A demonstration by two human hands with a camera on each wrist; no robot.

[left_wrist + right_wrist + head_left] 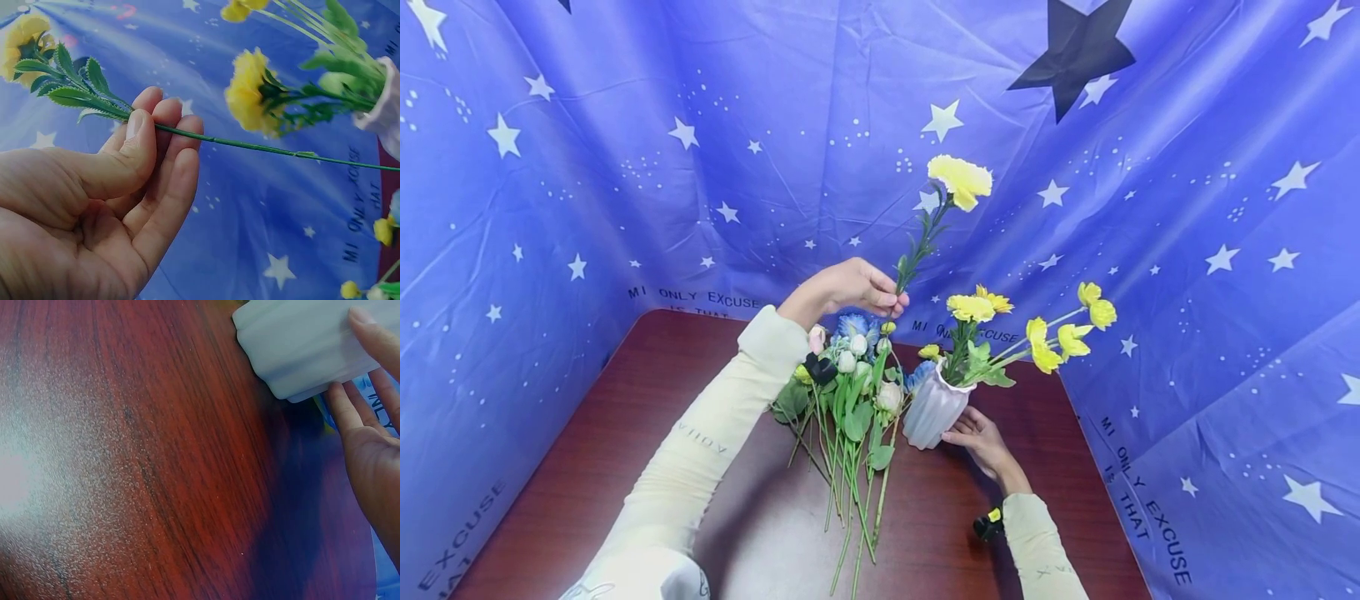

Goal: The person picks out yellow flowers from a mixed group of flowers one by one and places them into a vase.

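My left hand [857,287] pinches the green stem of a yellow carnation [961,181] between thumb and fingers, bloom upward. In the left wrist view the bare lower stem [250,145] runs out past the fingertips. A white fluted vase [934,408] stands to the right of the flower pile, leaning a little. It holds another yellow carnation [970,308], an orange-yellow flower [996,301] and a branch of small yellow blooms [1045,346]. Low on the vase's right side, my right hand [981,442] holds it, thumb on the near face and fingers round behind.
Left of the vase, a loose pile of stems [850,450] lies on the dark red table [760,517], with white buds [846,361] and a blue flower [853,327]. A blue starry curtain [820,150] surrounds the table. A black wrist camera [987,527] sits by the right sleeve.
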